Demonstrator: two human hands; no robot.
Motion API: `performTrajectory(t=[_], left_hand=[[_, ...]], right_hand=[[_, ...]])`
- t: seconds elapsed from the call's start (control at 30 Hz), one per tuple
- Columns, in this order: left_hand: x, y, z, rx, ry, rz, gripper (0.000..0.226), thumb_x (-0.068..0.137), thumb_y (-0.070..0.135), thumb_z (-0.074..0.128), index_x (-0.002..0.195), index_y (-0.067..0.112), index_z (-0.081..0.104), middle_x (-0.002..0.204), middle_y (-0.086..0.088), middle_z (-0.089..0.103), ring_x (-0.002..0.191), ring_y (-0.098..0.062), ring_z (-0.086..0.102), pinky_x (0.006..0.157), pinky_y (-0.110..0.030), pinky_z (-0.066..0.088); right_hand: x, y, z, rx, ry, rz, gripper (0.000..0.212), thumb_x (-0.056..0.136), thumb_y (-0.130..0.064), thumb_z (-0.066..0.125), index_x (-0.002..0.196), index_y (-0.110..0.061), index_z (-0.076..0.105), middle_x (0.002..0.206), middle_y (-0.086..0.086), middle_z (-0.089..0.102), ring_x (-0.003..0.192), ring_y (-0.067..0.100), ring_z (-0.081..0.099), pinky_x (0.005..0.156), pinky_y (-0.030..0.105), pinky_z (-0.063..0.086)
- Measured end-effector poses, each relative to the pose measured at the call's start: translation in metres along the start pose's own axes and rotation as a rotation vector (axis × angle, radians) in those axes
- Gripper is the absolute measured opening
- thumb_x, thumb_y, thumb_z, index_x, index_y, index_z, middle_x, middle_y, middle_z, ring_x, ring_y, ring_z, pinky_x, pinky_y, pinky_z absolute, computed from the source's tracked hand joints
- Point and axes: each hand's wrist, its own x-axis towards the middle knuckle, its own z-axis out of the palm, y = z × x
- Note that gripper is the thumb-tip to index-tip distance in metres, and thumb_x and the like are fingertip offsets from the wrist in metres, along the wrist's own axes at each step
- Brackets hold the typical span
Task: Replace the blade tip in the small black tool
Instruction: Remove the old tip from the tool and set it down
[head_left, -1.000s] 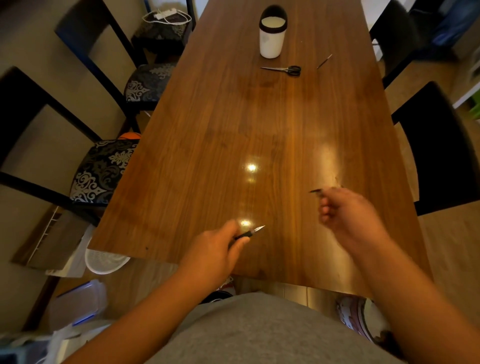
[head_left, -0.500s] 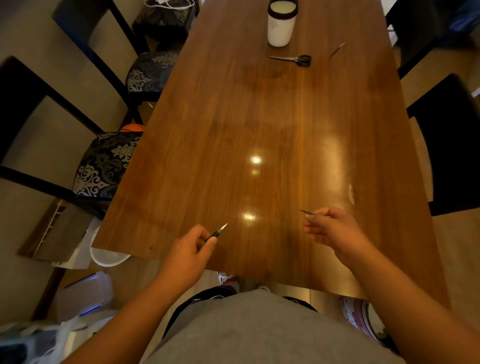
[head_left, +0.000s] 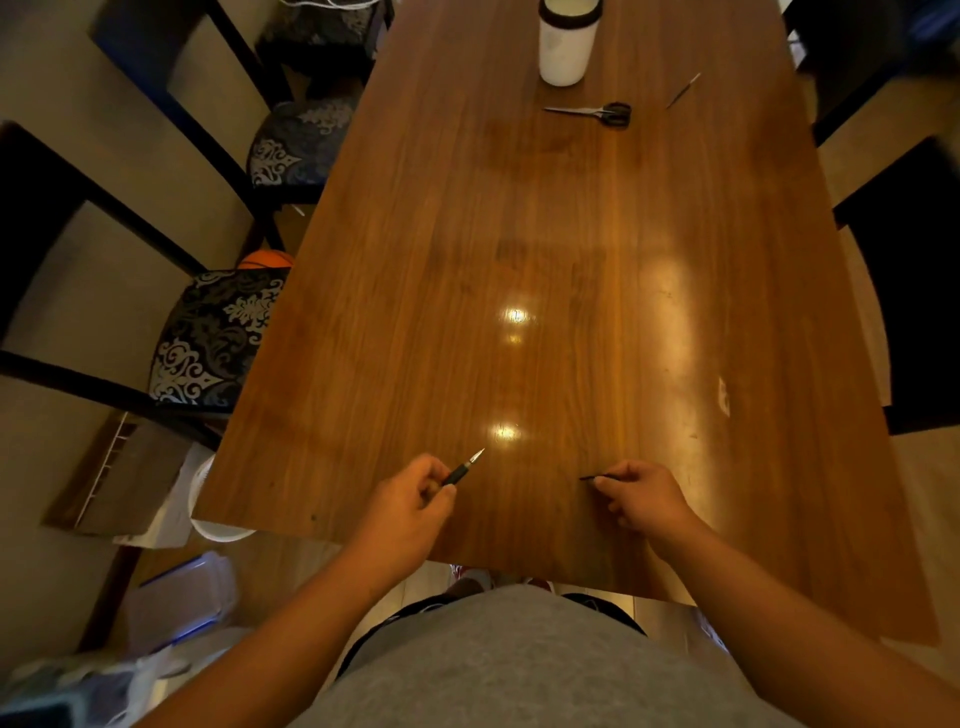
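Observation:
My left hand (head_left: 410, 501) grips the small black tool (head_left: 464, 468) like a pen over the near part of the wooden table (head_left: 571, 260). Its silver pointed tip aims up and to the right. My right hand (head_left: 641, 493) pinches a thin dark blade piece (head_left: 589, 477) between thumb and fingers, and the piece pokes out to the left. The two hands are apart, roughly level, with a gap of bare table between the tool tip and the blade piece.
A white cup with a black rim (head_left: 566, 44) stands at the far end. Black-handled scissors (head_left: 597, 112) lie just in front of it, with a thin stick-like tool (head_left: 683, 91) to their right. Dark chairs (head_left: 218, 343) line both sides of the table.
Both hands drew back toward the near edge of the table. My right hand moved left, closer to my left hand, and the view tilted down.

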Motion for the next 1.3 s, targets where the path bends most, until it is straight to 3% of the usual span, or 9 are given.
performTrajectory(t=[0.17, 0.33, 0.47, 0.6, 0.73, 0.83, 1.07, 1.2, 1.3], left_hand=[[0.007, -0.002, -0.007, -0.015, -0.020, 0.004, 0.017, 0.092, 0.026, 0.056, 0.086, 0.041, 0.056, 0.077, -0.006, 0.063, 0.061, -0.020, 0.059, 0.054, -0.029, 0.045], [0.014, 0.002, -0.008, -0.018, -0.063, -0.003, 0.016, 0.092, 0.027, 0.056, 0.088, 0.042, 0.057, 0.081, -0.011, 0.066, 0.060, -0.012, 0.057, 0.055, -0.030, 0.046], [0.018, 0.013, -0.008, -0.051, -0.083, 0.054, 0.012, 0.093, 0.029, 0.056, 0.093, 0.041, 0.059, 0.081, -0.002, 0.068, 0.058, -0.012, 0.057, 0.053, -0.030, 0.045], [0.016, 0.032, -0.005, -0.068, -0.089, 0.158, 0.009, 0.093, 0.029, 0.057, 0.096, 0.037, 0.059, 0.084, 0.006, 0.068, 0.071, -0.020, 0.065, 0.058, -0.032, 0.050], [0.012, 0.049, -0.005, -0.083, -0.059, 0.264, 0.011, 0.091, 0.024, 0.061, 0.088, 0.034, 0.057, 0.077, 0.001, 0.068, 0.057, -0.007, 0.057, 0.053, -0.022, 0.043], [0.009, 0.057, -0.008, -0.094, -0.041, 0.300, 0.013, 0.090, 0.024, 0.063, 0.086, 0.033, 0.055, 0.076, -0.003, 0.066, 0.053, -0.003, 0.050, 0.050, -0.021, 0.039], [0.005, 0.062, -0.018, -0.127, -0.008, 0.312, 0.015, 0.079, 0.040, 0.065, 0.087, 0.033, 0.055, 0.069, 0.006, 0.064, 0.051, -0.003, 0.049, 0.049, -0.025, 0.039], [0.003, 0.065, -0.021, -0.145, -0.022, 0.292, 0.013, 0.081, 0.039, 0.064, 0.084, 0.029, 0.057, 0.074, 0.006, 0.073, 0.059, -0.016, 0.064, 0.055, -0.040, 0.050], [0.002, 0.069, -0.024, -0.156, -0.077, 0.284, 0.008, 0.085, 0.033, 0.062, 0.084, 0.026, 0.058, 0.076, 0.007, 0.075, 0.051, -0.008, 0.060, 0.049, -0.029, 0.046]], right_hand=[[-0.001, 0.000, 0.001, 0.070, 0.014, 0.021, 0.013, 0.086, -0.013, 0.069, 0.097, -0.013, 0.062, 0.081, 0.009, 0.066, 0.066, 0.018, 0.062, 0.051, 0.028, 0.050], [-0.010, 0.000, 0.001, 0.101, 0.052, 0.027, 0.026, 0.086, -0.011, 0.068, 0.109, -0.017, 0.056, 0.094, 0.011, 0.067, 0.070, 0.018, 0.063, 0.056, 0.028, 0.052], [-0.031, -0.013, 0.007, 0.124, 0.019, -0.037, 0.015, 0.086, -0.015, 0.069, 0.100, -0.017, 0.063, 0.092, 0.010, 0.068, 0.069, 0.016, 0.064, 0.054, 0.025, 0.049], [-0.067, -0.048, 0.025, 0.147, -0.133, -0.232, 0.004, 0.086, -0.024, 0.070, 0.089, -0.025, 0.071, 0.079, 0.000, 0.073, 0.062, 0.007, 0.068, 0.052, 0.018, 0.049], [-0.095, -0.087, 0.042, 0.298, -0.231, -0.390, 0.005, 0.086, -0.018, 0.069, 0.083, -0.019, 0.072, 0.068, 0.000, 0.071, 0.057, 0.010, 0.065, 0.049, 0.019, 0.048], [-0.105, -0.105, 0.046, 0.376, -0.215, -0.427, 0.007, 0.087, -0.013, 0.067, 0.083, -0.009, 0.071, 0.064, 0.005, 0.067, 0.053, 0.011, 0.061, 0.047, 0.021, 0.046], [-0.116, -0.118, 0.048, 0.399, -0.174, -0.473, 0.017, 0.088, -0.015, 0.066, 0.077, -0.002, 0.066, 0.061, 0.009, 0.066, 0.049, 0.013, 0.059, 0.044, 0.020, 0.045], [-0.119, -0.122, 0.048, 0.383, -0.162, -0.498, 0.019, 0.088, -0.014, 0.066, 0.072, -0.004, 0.064, 0.056, 0.003, 0.065, 0.045, 0.011, 0.056, 0.043, 0.019, 0.044], [-0.121, -0.124, 0.045, 0.362, -0.158, -0.507, 0.020, 0.087, -0.013, 0.067, 0.068, -0.008, 0.063, 0.053, 0.001, 0.063, 0.043, 0.010, 0.054, 0.042, 0.018, 0.042]])
